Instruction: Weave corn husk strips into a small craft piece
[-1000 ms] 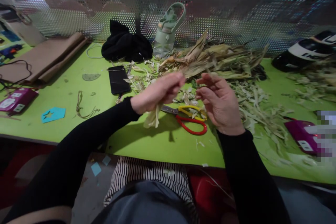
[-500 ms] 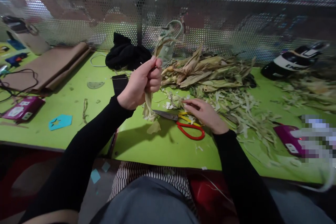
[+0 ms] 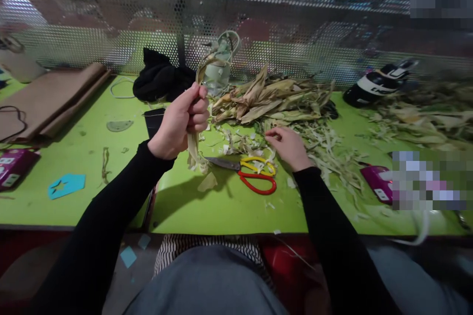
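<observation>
My left hand (image 3: 182,120) is closed around a twisted bundle of dry corn husk (image 3: 192,150). Its upper end curls above my fist and a pale, frayed end hangs below. My right hand (image 3: 290,145) is lower, over the husk scraps at the near side of the husk pile (image 3: 281,101). Thumb and fingers are drawn together there, and what they pinch is too small to make out. Between my hands lie scissors (image 3: 256,175) with one yellow and one red handle, blades pointing left. Loose husk shreds (image 3: 240,143) lie just behind them.
The green table (image 3: 221,211) meets a perforated metal screen (image 3: 281,54). A clear jug (image 3: 217,74), black cloth (image 3: 162,76) and black bottle (image 3: 377,83) stand along it. Brown paper (image 3: 55,98), a blue cutout (image 3: 66,186) and purple boxes (image 3: 16,167) lie to the sides.
The view has shifted to the right, so things appear further left. My right hand has moved off the scissors' handles toward the husk scraps, its fingers now more curled. My left hand still grips the husk.
</observation>
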The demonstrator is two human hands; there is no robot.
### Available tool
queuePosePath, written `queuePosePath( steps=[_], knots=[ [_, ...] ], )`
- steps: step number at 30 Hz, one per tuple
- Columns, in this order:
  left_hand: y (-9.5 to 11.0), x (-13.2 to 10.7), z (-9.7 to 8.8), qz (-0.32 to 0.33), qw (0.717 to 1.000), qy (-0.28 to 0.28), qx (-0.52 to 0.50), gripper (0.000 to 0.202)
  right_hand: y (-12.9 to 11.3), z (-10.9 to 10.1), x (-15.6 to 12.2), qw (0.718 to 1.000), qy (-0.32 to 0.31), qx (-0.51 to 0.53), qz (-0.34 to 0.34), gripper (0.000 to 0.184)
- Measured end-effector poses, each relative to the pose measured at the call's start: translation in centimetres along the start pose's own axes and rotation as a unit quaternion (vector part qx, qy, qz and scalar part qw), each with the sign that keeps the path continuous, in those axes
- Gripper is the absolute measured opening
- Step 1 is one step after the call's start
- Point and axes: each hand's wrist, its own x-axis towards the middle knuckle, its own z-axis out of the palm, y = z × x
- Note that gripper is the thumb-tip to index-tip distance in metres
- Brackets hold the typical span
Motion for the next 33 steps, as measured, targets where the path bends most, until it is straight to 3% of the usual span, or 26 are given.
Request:
queuePosePath(
  steps=[5,10,15,24,28,33],
  knots=[
    [0.3,-0.3,0.4,-0.01,1.0,0.024,0.008,0.032,0.4,-2.6,0.6,0.999,0.027,-0.024,0.005,0.016],
    [0.4,-0.1,0.7,-0.021,0.998,0.06,0.026,0.033,1.7,-5.9,-0.6,0.998,0.021,-0.064,0.014,0.018],
    [0.0,0.1,0.5,-0.029,0.998,0.048,0.016,0.033,1.8,-6.9,-2.1,0.99,-0.043,-0.117,0.059,0.019],
    [-0.1,-0.5,0.7,-0.018,0.999,0.004,0.049,0.036,2.1,-10.1,-3.0,0.983,0.012,-0.146,0.115,0.019],
    [-0.2,-0.4,0.7,-0.017,0.999,0.0,0.049,0.036,2.0,-9.6,-2.7,0.985,-0.005,-0.138,0.104,0.016],
    [-0.2,-0.3,0.8,-0.021,0.999,0.021,0.043,0.036,1.2,-5.2,-1.9,0.991,-0.069,-0.106,0.044,0.016]
  ],
)
